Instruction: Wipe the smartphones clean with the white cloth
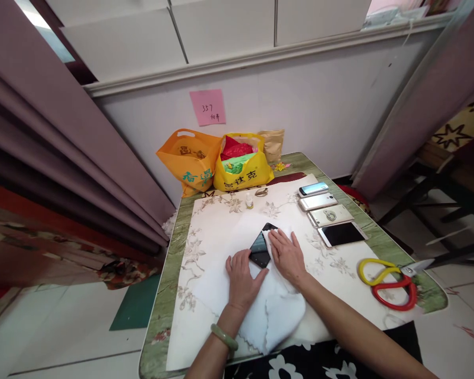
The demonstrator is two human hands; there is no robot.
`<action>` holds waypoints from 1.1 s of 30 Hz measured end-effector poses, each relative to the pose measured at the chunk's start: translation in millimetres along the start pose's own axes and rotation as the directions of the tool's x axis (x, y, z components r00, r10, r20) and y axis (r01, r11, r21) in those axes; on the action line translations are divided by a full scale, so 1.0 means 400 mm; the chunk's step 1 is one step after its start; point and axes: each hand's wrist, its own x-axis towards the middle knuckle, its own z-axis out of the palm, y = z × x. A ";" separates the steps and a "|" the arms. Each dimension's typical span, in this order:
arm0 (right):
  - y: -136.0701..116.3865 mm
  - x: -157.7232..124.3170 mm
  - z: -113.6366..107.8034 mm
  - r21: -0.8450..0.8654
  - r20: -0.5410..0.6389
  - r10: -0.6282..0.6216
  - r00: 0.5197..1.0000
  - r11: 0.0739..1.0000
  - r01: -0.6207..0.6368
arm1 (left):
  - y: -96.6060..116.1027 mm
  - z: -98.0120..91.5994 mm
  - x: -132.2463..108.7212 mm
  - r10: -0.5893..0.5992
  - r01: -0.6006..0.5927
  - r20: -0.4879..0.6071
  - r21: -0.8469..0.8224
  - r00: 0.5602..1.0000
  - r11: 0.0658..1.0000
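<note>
A black smartphone (259, 249) lies face up on a white cloth (274, 310) with a scalloped edge. My left hand (243, 279) steadies it, with the fingers along its left side and the thumb at the near corner. Pressed onto the phone's right part is a fold of the cloth, held under the fingers of my right hand (288, 258). That fold and the fingers hide part of the screen.
Several other phones (342, 235) lie in a column on the right. Scissors (395, 279) with yellow and red handles rest near the right edge. A small bottle (249, 200) and glasses (261, 192) lie beyond the cloth. Orange (197, 163) and yellow (243, 179) bags stand at the back.
</note>
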 end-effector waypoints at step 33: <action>-0.006 -0.015 -0.005 0.149 -0.144 -0.016 0.990 0.988 0.037 | -0.002 0.019 0.013 0.048 -0.047 -0.128 0.010 0.991 0.999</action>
